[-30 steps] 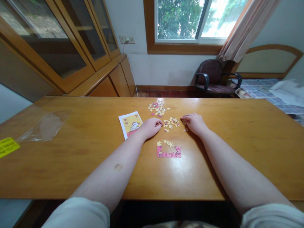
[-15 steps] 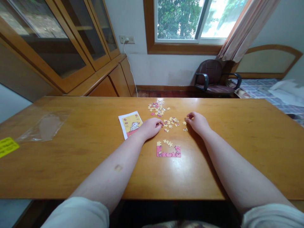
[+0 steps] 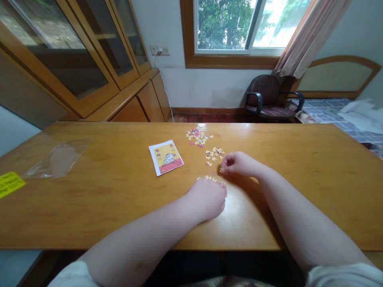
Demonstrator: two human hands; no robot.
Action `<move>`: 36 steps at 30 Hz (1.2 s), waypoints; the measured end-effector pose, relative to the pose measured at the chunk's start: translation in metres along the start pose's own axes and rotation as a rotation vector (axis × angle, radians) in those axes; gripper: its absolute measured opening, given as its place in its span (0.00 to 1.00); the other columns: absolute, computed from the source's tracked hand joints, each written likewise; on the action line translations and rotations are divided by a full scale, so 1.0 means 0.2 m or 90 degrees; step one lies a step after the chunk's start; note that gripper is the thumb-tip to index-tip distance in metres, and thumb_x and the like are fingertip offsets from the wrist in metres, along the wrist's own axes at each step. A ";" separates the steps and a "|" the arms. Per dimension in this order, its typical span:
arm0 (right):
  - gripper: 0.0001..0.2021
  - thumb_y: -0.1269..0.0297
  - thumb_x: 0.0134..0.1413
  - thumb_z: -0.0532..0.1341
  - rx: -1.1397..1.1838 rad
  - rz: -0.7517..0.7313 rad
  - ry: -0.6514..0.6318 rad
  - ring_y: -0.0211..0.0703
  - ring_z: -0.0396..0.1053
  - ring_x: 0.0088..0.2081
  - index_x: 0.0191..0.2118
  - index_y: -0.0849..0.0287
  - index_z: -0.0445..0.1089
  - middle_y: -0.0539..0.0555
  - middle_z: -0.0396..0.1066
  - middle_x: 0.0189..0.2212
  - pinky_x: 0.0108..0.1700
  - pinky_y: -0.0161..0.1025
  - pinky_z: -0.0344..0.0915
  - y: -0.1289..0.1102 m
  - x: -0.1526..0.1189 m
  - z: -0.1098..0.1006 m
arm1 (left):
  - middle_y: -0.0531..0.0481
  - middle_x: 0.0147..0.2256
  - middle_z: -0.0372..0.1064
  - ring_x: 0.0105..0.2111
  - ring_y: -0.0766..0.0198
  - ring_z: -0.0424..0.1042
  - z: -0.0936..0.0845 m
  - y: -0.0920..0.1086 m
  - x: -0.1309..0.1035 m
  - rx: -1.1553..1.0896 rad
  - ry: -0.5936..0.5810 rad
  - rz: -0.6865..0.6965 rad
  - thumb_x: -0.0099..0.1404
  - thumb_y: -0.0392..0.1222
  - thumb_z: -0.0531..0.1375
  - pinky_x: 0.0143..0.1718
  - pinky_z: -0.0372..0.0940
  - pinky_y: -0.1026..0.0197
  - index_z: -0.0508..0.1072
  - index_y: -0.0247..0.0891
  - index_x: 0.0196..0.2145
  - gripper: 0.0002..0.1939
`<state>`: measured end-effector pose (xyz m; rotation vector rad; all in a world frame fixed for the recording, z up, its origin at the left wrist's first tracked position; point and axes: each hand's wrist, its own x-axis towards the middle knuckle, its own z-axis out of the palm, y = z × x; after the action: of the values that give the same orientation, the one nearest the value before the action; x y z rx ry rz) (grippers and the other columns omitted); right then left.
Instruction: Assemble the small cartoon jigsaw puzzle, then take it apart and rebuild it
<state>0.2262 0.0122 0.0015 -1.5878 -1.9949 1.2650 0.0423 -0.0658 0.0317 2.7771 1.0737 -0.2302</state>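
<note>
My left hand lies over the partly joined jigsaw puzzle, its fingers curled down at the right edge. Most of the puzzle is hidden under it; a row of yellow pieces shows along the top and a bit of pink at the right. Whether those fingers pinch anything is hidden. Just above and to the right, my right hand is closed in a pinch on a small yellow puzzle piece. Beyond it lies a small group of loose, mostly yellow pieces.
A larger pile of mixed yellow, pink and white pieces lies near the far edge of the table. The picture card rests left of the pieces. At the left are a clear plastic bag and a yellow label.
My left hand has come back from beside the loose pieces onto the puzzle, uncovering the card. My right hand has moved left and nearer, and two loose pieces beside it are gone from their spot.
</note>
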 end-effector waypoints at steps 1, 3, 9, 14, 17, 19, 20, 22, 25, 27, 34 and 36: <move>0.04 0.66 0.39 0.66 0.014 0.009 -0.055 0.37 0.69 0.26 0.26 0.60 0.74 0.49 0.74 0.23 0.30 0.32 0.64 -0.01 -0.01 0.00 | 0.40 0.33 0.76 0.33 0.50 0.76 0.01 0.00 0.00 -0.001 -0.002 -0.007 0.66 0.41 0.51 0.31 0.67 0.54 0.75 0.34 0.44 0.16; 0.04 0.66 0.38 0.66 0.030 0.018 -0.134 0.36 0.68 0.24 0.26 0.60 0.75 0.49 0.73 0.22 0.29 0.32 0.64 -0.01 -0.02 0.00 | 0.39 0.33 0.76 0.33 0.49 0.76 0.02 0.01 0.00 -0.004 -0.008 -0.018 0.65 0.41 0.52 0.31 0.68 0.53 0.74 0.34 0.45 0.16; 0.04 0.66 0.39 0.66 0.001 0.028 -0.170 0.34 0.64 0.21 0.26 0.59 0.77 0.48 0.72 0.20 0.25 0.31 0.60 -0.02 -0.02 0.00 | 0.37 0.33 0.75 0.34 0.47 0.75 0.01 0.01 0.01 -0.008 -0.046 -0.011 0.63 0.43 0.54 0.32 0.69 0.50 0.75 0.32 0.42 0.16; 0.04 0.65 0.39 0.67 -0.024 0.037 -0.160 0.33 0.63 0.20 0.26 0.59 0.77 0.47 0.71 0.18 0.24 0.31 0.59 -0.02 0.00 0.02 | 0.36 0.34 0.75 0.35 0.47 0.75 0.00 0.01 0.00 -0.016 -0.066 -0.021 0.62 0.45 0.54 0.34 0.69 0.50 0.75 0.32 0.42 0.17; 0.04 0.66 0.39 0.66 -0.051 0.041 -0.153 0.34 0.63 0.21 0.26 0.58 0.76 0.46 0.70 0.18 0.24 0.31 0.58 -0.01 0.00 0.03 | 0.36 0.35 0.76 0.36 0.46 0.75 0.00 0.02 0.00 -0.025 -0.078 -0.028 0.62 0.45 0.54 0.34 0.69 0.51 0.74 0.32 0.45 0.19; 0.04 0.66 0.39 0.67 -0.069 0.026 -0.140 0.35 0.65 0.23 0.26 0.58 0.76 0.46 0.72 0.20 0.27 0.31 0.60 -0.01 0.01 0.04 | 0.35 0.35 0.75 0.36 0.45 0.75 0.01 0.02 -0.01 -0.033 -0.088 -0.034 0.62 0.46 0.54 0.34 0.68 0.50 0.71 0.31 0.51 0.23; 0.04 0.66 0.39 0.67 -0.076 0.016 -0.134 0.35 0.67 0.24 0.26 0.58 0.76 0.47 0.73 0.21 0.29 0.32 0.61 -0.01 0.01 0.04 | 0.34 0.35 0.75 0.37 0.44 0.75 0.02 0.03 -0.01 -0.037 -0.092 -0.040 0.62 0.46 0.54 0.34 0.68 0.49 0.69 0.30 0.55 0.26; 0.04 0.66 0.39 0.67 -0.095 -0.001 -0.123 0.36 0.68 0.27 0.27 0.58 0.76 0.47 0.74 0.23 0.33 0.32 0.62 -0.01 0.01 0.04 | 0.33 0.35 0.75 0.36 0.43 0.75 0.03 0.04 -0.01 -0.040 -0.106 -0.051 0.62 0.46 0.55 0.35 0.68 0.47 0.62 0.29 0.60 0.31; 0.04 0.66 0.40 0.66 -0.129 -0.003 -0.119 0.38 0.69 0.28 0.27 0.58 0.76 0.47 0.74 0.24 0.33 0.33 0.61 -0.02 0.00 0.05 | 0.32 0.34 0.75 0.36 0.44 0.75 0.03 0.05 -0.02 -0.041 -0.132 -0.057 0.61 0.45 0.55 0.36 0.68 0.47 0.56 0.28 0.63 0.35; 0.04 0.66 0.41 0.66 -0.150 0.000 -0.116 0.38 0.68 0.28 0.27 0.58 0.76 0.47 0.74 0.23 0.33 0.33 0.61 -0.03 0.00 0.05 | 0.32 0.34 0.75 0.35 0.44 0.75 0.03 0.05 -0.02 -0.042 -0.144 -0.053 0.61 0.45 0.55 0.35 0.67 0.48 0.55 0.27 0.64 0.36; 0.04 0.67 0.40 0.67 -0.197 -0.009 -0.109 0.36 0.66 0.26 0.28 0.57 0.75 0.46 0.72 0.23 0.29 0.32 0.57 -0.04 -0.01 0.05 | 0.32 0.34 0.75 0.35 0.44 0.75 0.02 0.05 -0.02 -0.045 -0.146 -0.045 0.60 0.44 0.55 0.35 0.67 0.48 0.55 0.27 0.64 0.37; 0.04 0.67 0.40 0.66 -0.207 -0.008 -0.108 0.37 0.67 0.26 0.28 0.56 0.74 0.46 0.72 0.23 0.28 0.32 0.57 -0.04 -0.01 0.05 | 0.32 0.34 0.75 0.36 0.44 0.75 0.02 0.05 -0.02 -0.046 -0.145 -0.046 0.60 0.44 0.55 0.34 0.67 0.50 0.55 0.27 0.64 0.36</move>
<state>0.2147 0.0057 0.0021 -1.6496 -2.4147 1.1504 0.0455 -0.0761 0.0285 2.5746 1.1023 -0.4923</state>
